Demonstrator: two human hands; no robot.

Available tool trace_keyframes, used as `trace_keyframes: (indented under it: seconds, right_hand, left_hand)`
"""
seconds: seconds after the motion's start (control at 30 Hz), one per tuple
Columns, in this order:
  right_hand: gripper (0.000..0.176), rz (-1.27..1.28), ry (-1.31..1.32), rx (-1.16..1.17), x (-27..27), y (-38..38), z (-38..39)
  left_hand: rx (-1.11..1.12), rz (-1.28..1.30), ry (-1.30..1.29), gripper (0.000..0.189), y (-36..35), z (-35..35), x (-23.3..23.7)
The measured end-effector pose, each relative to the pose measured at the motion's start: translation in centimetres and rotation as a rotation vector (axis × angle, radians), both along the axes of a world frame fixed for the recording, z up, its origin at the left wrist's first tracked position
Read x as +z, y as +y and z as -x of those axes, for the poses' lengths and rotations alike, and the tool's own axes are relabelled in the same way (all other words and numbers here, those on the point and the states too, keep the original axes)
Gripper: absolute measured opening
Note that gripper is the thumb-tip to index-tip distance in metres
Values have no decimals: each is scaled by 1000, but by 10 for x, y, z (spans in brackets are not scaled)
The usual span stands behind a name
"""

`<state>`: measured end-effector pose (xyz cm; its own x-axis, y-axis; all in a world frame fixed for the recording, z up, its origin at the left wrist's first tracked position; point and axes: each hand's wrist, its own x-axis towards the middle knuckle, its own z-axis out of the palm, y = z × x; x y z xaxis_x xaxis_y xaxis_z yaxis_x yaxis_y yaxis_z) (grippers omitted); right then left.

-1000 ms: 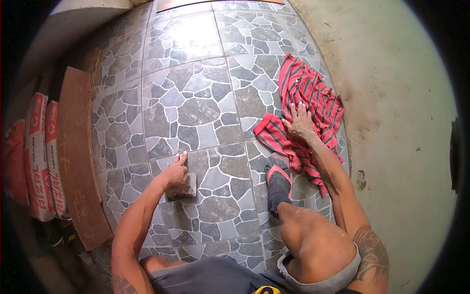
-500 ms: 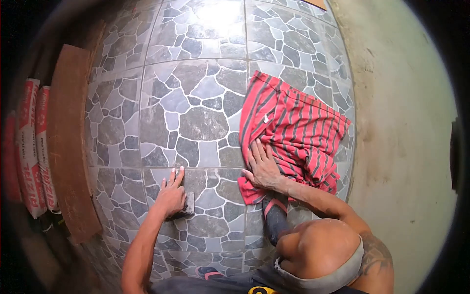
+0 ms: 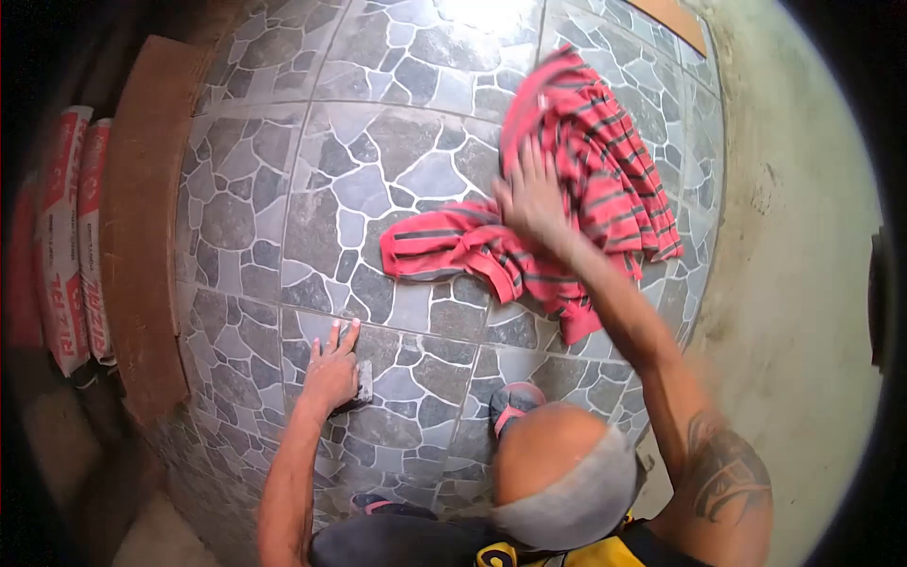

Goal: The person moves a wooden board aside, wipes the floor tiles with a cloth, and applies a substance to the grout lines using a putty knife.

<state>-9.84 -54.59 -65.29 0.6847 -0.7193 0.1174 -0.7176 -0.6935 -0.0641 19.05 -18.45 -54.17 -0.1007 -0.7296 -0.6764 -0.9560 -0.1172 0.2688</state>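
Observation:
A red shirt with dark stripes lies crumpled on the grey stone-pattern floor tiles, with what looks like a sleeve stretched out to the left. My right hand rests flat on it with fingers spread, slightly blurred by motion. Lower left, my left hand leans on the tiles, its fingers stretched out toward a grout line. A small grey block sits at the edge of that palm, partly hidden beneath it; my left thumb is not visible.
Along the left edge stand a long brown board and red-and-white cement bags. A pale wall borders the floor on the right. My bent knee and sandalled foot are close below the shirt.
My right hand has pushed the shirt up and away across the tiles, bunching it and swinging one part out to the left. My left hand stays at the same grout line.

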Motion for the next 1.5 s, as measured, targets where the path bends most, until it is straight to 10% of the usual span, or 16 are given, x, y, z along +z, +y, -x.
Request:
trace_keyframes:
  seconds: [0.13,0.37,0.57,0.73,0.77,0.9,1.2,1.4,1.43,1.5]
  right_hand:
    - [70,-317,142,123,33,108,56]
    - [70,-138,33,-54,14,-72,-18]
    - [67,-182,-2,74,7,-52,65]
    - [71,-172,393,-563,-40,-79,313]
    - [76,-470,250,-887,30,-71,301]
    - [73,-477,254,-1159,13,-83,270]
    - [69,-392,-19,80,20,8,-52]
    - [40,-133,-372,-37,1,-50,128]
    - [27,109,105,66,25,-62,179]
    - [45,-303,511,-313,56,-79,258]
  left_hand:
    - [65,-23,-9,23,2,10,-2]
    - [55,-90,-65,24,-4,8,0]
    - [109,-183,-88,25,-14,14,9]
    - [164,-57,-117,23,0,12,25]
    - [197,5,-118,22,5,6,35]
    - [379,178,-55,19,29,-26,119]
    - [599,277,-341,24,122,-170,274]
    - [887,335,-492,29,221,-162,299]
    - [943,310,-485,29,237,-153,284]
    - [1018,268,-443,30,260,-131,245]
